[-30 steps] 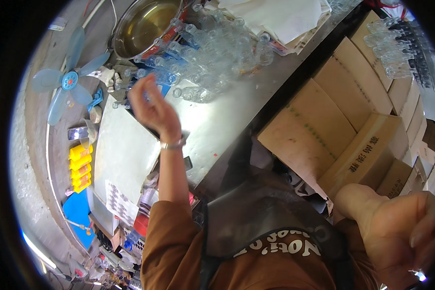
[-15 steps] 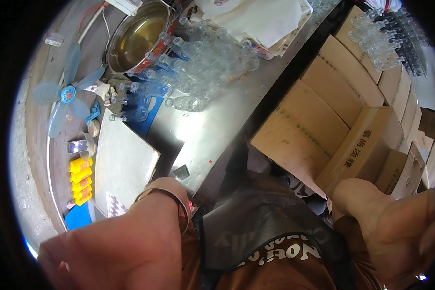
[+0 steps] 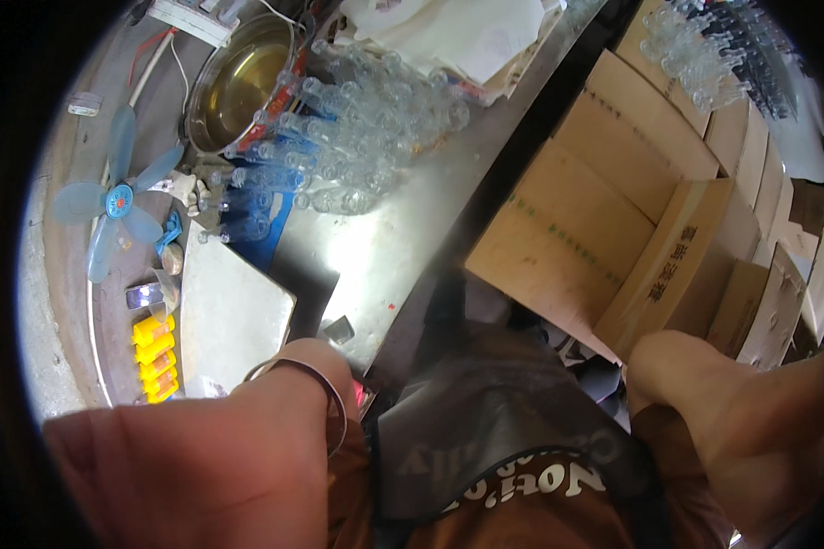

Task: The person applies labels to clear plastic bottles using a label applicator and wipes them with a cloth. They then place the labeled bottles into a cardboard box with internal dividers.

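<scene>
My left hand (image 3: 183,467) is raised close at the lower left, its heel and palm blurred. A thin bangle (image 3: 328,389) circles that wrist. On the lower right my right hand (image 3: 769,439) is lifted too, near the picture's rim. Fingers of both hands fall outside the view or are lost in the dark edge, so I cannot tell what they hold. Behind my left wrist stretches a metal table (image 3: 375,274), with a small grey square piece (image 3: 339,330) on it. Clear glass bottles (image 3: 366,119) stand crowded at its far end. Open cardboard boxes (image 3: 568,220) lie beyond my right forearm.
A metal basin of yellowish liquid (image 3: 238,91) sits at the far left, below a white power strip (image 3: 192,20). Nearer are a blue-bladed fan (image 3: 119,201), yellow bottles (image 3: 156,352) and a white board (image 3: 229,293). More glass bottles (image 3: 691,55) stand far right.
The whole scene has shifted slightly left and the far part a little upward as the view turned. My left hand sits slightly farther left; both hands stay raised.
</scene>
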Demonstrator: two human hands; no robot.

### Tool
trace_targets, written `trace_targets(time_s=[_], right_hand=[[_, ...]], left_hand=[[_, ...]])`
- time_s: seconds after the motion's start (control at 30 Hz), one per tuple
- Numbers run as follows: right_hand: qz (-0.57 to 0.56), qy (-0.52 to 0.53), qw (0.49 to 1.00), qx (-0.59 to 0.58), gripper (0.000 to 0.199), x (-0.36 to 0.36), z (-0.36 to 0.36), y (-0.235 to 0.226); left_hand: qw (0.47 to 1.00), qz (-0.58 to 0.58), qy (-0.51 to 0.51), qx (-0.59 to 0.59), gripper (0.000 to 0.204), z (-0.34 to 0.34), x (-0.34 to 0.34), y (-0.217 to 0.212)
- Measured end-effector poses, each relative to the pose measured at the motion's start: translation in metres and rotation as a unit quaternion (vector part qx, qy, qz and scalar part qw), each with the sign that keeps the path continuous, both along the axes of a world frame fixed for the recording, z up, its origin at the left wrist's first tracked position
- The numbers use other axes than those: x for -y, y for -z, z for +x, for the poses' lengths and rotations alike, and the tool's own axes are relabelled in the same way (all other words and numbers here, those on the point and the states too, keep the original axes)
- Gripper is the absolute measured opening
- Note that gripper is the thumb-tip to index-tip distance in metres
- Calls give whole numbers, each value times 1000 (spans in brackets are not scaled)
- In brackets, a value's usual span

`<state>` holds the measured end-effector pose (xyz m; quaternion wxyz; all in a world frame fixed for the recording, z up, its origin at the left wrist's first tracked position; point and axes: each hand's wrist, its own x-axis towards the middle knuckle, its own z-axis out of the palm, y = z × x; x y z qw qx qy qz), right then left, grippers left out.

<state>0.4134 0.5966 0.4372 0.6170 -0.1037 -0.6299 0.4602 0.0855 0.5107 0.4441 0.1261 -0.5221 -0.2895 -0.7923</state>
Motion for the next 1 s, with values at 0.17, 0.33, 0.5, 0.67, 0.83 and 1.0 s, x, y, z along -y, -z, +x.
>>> trace_targets(time_s=[0.17,0.33,0.5,0.67,0.83,1.0], right_hand=[[-5,23,1000,13,32,-2,8,3],[30,-12,999,27,32,-19,8,22],[106,149,890,418,24,-22,27,-6],[15,186,939,290,21,-42,-2,69],[-140,84,898,409,25,-45,-23,132],[-165,-81,873,451,23,-35,-53,235]], left_hand=[[996,-74,30,40,28,-43,24,10],[985,-100,138,24,31,32,-31,29],[980,-159,117,-34,25,48,-52,62],[932,-350,92,6,14,60,-46,119],[804,-566,174,50,20,45,-15,188],[592,-678,384,206,22,14,49,275]])
